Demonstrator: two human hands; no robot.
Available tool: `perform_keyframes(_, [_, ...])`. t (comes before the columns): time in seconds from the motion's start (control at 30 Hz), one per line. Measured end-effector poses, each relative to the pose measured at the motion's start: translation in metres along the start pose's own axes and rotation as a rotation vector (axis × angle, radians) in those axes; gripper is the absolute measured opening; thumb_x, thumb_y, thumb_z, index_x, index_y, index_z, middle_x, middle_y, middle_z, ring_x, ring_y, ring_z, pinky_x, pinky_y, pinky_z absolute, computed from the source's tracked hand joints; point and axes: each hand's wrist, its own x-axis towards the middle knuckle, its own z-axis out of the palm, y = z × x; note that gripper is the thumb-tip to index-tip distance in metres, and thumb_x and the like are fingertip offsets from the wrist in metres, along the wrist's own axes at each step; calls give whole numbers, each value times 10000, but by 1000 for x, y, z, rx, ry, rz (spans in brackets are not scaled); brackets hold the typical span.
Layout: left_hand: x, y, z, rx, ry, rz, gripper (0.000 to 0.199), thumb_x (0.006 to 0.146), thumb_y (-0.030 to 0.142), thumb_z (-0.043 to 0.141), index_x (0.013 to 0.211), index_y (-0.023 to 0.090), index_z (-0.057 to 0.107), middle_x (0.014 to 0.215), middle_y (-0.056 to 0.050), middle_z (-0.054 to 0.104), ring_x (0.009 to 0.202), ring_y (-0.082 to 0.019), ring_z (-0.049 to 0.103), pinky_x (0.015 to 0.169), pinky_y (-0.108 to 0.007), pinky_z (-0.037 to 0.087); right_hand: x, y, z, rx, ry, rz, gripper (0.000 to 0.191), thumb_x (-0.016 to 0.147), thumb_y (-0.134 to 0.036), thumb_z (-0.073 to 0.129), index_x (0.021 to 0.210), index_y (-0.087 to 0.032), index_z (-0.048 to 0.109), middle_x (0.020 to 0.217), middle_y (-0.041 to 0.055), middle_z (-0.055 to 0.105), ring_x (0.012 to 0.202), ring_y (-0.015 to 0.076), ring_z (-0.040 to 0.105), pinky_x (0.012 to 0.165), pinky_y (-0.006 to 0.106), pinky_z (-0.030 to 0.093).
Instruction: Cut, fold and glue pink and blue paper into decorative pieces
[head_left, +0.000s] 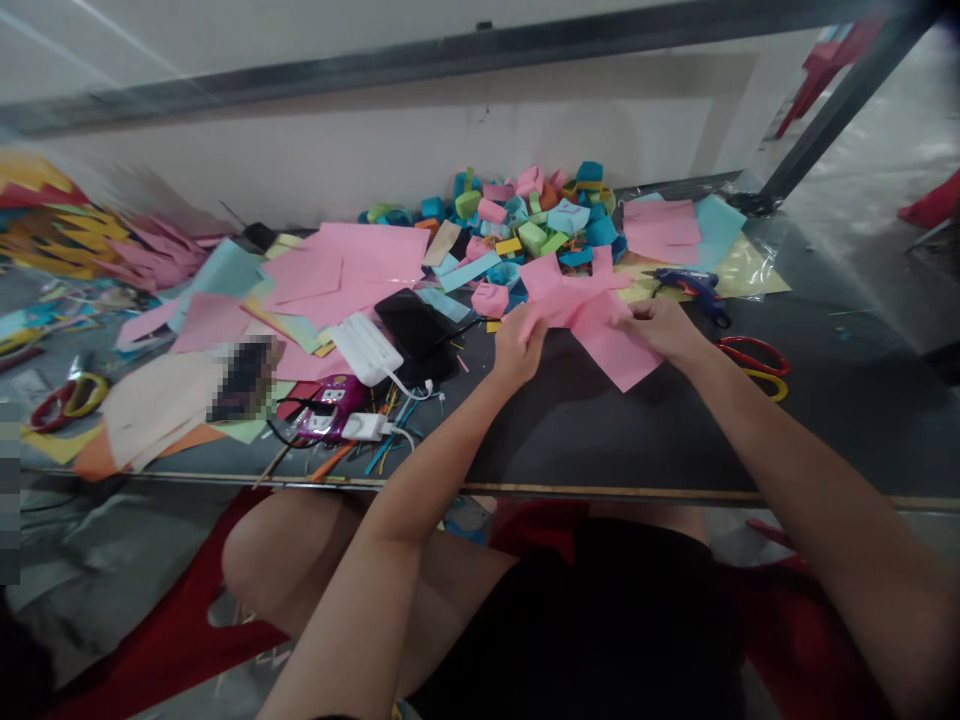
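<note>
Above the dark table (570, 440), a pink paper sheet (619, 355) with cut or folded parts is held between both hands. My left hand (517, 350) has its fingers closed on the paper's left side. At the right side, my right hand (664, 328) pinches the same pink paper, with one corner hanging down between the hands. Just behind the paper lies a pile of small folded paper pieces (532, 235) in blue, pink, green and yellow.
Right of my right hand lie a blue glue gun (694, 283) and scissors (757, 368) with red and yellow handles. To the left are pink sheets (367, 262), a black phone (412, 325), a white charger (365, 347), a purple power socket (335, 400) and more scissors (71, 398).
</note>
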Motion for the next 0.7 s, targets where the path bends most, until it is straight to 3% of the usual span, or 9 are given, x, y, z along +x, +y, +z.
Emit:
perform_keyframes(0.1, [2, -2, 2, -117, 238, -429, 698, 995, 751, 380, 657, 197, 640, 554, -45, 610, 559, -165, 641, 606, -307, 532, 2, 5, -12, -186, -31, -61, 534, 658, -637, 888, 558, -185, 623, 510, -1, 528, 533, 120, 483, 467, 278, 296])
perform_keyframes(0.2, [8, -6, 1, -265, 315, -618, 647, 946, 769, 481, 638, 210, 583, 496, 7, 517, 468, -129, 570, 495, -262, 449, 4, 10, -22, -322, -7, -135, 547, 702, -679, 834, 561, -182, 653, 508, -4, 517, 519, 108, 442, 482, 287, 263])
perform_keyframes(0.47, [13, -14, 3, -321, 320, -716, 676, 860, 848, 537, 635, 211, 544, 489, 3, 520, 440, -121, 522, 454, -261, 433, 3, 20, -38, -242, 163, -143, 484, 702, -679, 826, 686, -201, 750, 580, 27, 636, 520, 126, 499, 495, 289, 346])
perform_keyframes(0.7, [12, -17, 5, -306, 311, -730, 637, 878, 809, 560, 752, 187, 613, 531, -18, 544, 503, -158, 582, 478, -279, 469, 2, 22, -42, -100, 153, -39, 452, 627, -619, 881, 679, -194, 738, 491, -23, 528, 440, 76, 392, 447, 269, 292])
